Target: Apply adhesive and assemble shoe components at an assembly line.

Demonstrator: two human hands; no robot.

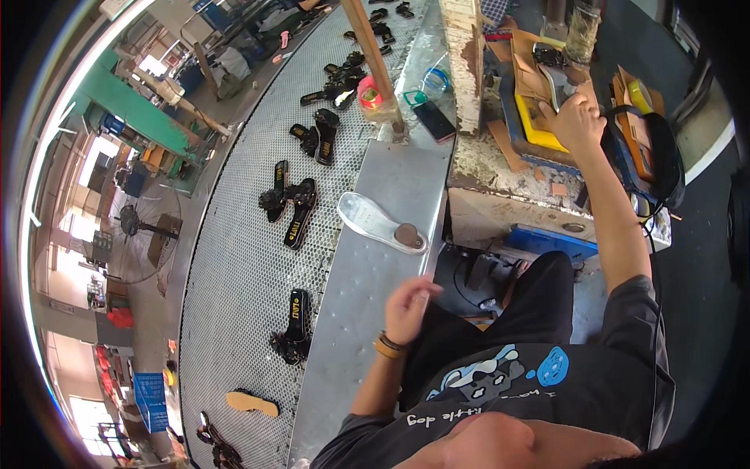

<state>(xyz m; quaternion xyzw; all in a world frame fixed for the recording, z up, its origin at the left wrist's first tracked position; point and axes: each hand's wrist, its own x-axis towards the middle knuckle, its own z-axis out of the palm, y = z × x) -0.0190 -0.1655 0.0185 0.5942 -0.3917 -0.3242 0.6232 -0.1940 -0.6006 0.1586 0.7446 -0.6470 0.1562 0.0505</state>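
My right hand is closed around the heel end of a sandal with a pale sole and a dark ornamented strap. The sandal lies over a yellow pad, beneath the upright post of a bench machine. Above my lap, beside the metal ledge, my left hand holds nothing that I can see, its fingers loosely bent and apart. A silvery, sole-shaped piece with a brown round disc at one end rests on the ledge, ahead of my left hand.
Several black sandals and a tan sole lie on the perforated conveyor surface at left. A phone, a pink tape roll and a wooden post stand farther up. A black bag is at right.
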